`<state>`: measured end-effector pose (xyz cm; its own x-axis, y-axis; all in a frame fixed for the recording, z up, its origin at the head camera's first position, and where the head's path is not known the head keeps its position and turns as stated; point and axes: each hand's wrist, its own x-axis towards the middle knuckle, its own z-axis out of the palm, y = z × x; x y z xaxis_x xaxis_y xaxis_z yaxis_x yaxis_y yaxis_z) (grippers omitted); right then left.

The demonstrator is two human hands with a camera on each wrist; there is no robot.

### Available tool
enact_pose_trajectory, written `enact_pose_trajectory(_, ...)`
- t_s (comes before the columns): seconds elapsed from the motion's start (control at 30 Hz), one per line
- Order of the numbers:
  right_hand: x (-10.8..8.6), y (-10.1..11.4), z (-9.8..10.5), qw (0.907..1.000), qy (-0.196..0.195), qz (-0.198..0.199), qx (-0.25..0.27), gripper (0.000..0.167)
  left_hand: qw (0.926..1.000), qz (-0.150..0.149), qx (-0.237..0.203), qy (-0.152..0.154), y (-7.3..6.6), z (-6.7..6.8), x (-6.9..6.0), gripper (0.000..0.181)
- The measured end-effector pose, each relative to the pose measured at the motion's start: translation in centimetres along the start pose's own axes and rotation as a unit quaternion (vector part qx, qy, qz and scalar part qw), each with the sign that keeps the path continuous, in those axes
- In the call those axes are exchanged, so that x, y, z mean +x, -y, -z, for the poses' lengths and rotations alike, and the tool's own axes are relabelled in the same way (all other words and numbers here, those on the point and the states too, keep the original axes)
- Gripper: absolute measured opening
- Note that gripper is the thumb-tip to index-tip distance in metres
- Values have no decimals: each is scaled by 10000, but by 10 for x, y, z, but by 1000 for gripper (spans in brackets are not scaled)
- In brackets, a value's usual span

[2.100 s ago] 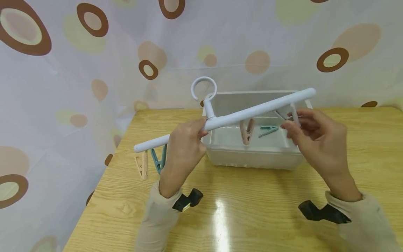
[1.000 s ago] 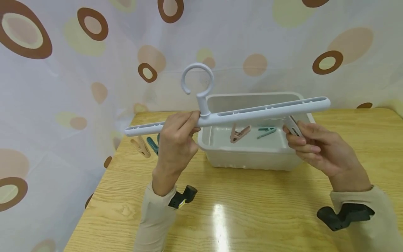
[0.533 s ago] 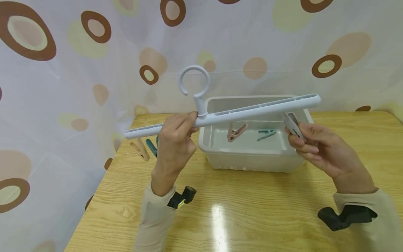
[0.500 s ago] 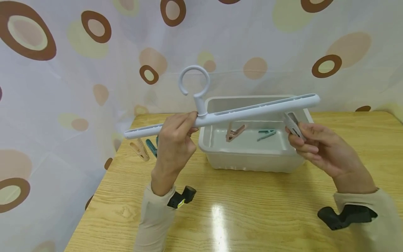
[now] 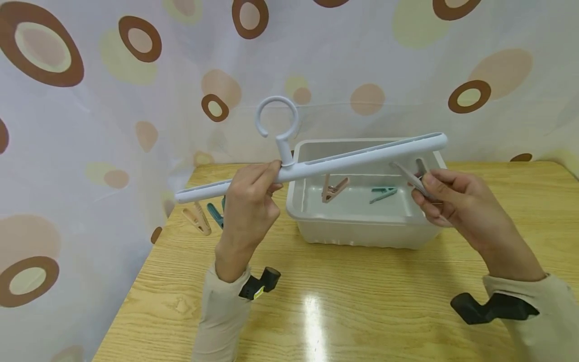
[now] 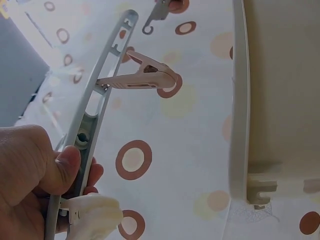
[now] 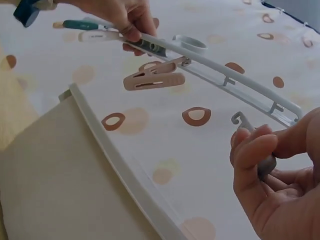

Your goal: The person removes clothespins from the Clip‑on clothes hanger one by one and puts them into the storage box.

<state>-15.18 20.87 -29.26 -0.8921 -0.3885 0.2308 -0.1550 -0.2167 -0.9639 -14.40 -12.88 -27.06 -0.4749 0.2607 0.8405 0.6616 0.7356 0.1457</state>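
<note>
My left hand [image 5: 251, 201] grips a white bar-shaped hanger [image 5: 362, 156] beside its round hook, right end tilted up. A pinkish-beige clothes peg [image 6: 140, 79] hangs from the bar, right of the hook. At the bar's left end hang a cream peg [image 5: 197, 220] and a teal peg [image 5: 215, 215], partly behind the left hand. Just below the bar's right end, my right hand [image 5: 466, 211] pinches a light grey clothes peg [image 5: 409, 178]. The right wrist view shows this peg's small hooked tip [image 7: 237, 118] apart from the slotted bar.
Behind and below the hanger, a white plastic tub [image 5: 362, 231] stands on the wooden table [image 5: 362, 301]. Another teal peg [image 5: 383, 194] lies inside it. A spotted curtain [image 5: 334, 60] hangs behind the table.
The bar has rolled, showing its slotted side. My right hand has drawn the grey peg away from the bar and turned it, its two legs now showing apart. The pinkish-beige peg has swung.
</note>
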Motion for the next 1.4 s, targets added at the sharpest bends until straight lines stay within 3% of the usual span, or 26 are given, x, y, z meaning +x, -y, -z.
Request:
enact_pose_trajectory(0.13,3,6,-8,9941,-480,144,-963,16,10000,71,40,41,0,2,1,28)
enact_pose_trajectory(0.23,8,8,-12,9887,-525,451,-1327,15,9999,106,58,34,0,4,3,29)
enact_pose_trajectory(0.3,10,9,-14,9805,-574,588,-1787,15,9999,115,61,35,0,5,4,29)
enact_pose_trajectory(0.4,14,11,-17,9549,-811,685,-2774,16,9999,120,47,42,0,6,5,29)
enact_pose_trajectory(0.47,16,13,-19,9261,-986,662,-3581,17,9999,118,41,47,0,7,5,28)
enact_pose_trajectory(0.57,19,15,-21,8944,-1118,669,-4278,19,9999,122,24,66,0,7,6,28)
enact_pose_trajectory(0.83,33,17,-15,8354,-809,1052,-5334,20,9997,149,-11,184,-2,9,6,28)
enact_pose_trajectory(0.9,37,16,-10,8280,-671,981,-5480,21,9997,151,-20,211,-2,10,7,28)
enact_pose_trajectory(0.97,41,14,-3,8370,-454,754,-5401,22,9996,153,-11,220,-3,11,6,29)
enact_pose_trajectory(1.1,51,10,10,8872,21,-190,-4611,26,9995,175,-1,252,-4,11,5,29)
enact_pose_trajectory(1.17,56,7,16,9055,149,-679,-4187,30,9994,191,-1,282,-4,11,4,30)
enact_pose_trajectory(1.27,63,5,23,9131,211,-1099,-3920,33,9993,200,12,330,-4,12,3,31)
enact_pose_trajectory(1.4,72,2,30,9080,312,-1144,-4019,30,9992,198,42,350,-5,12,3,31)
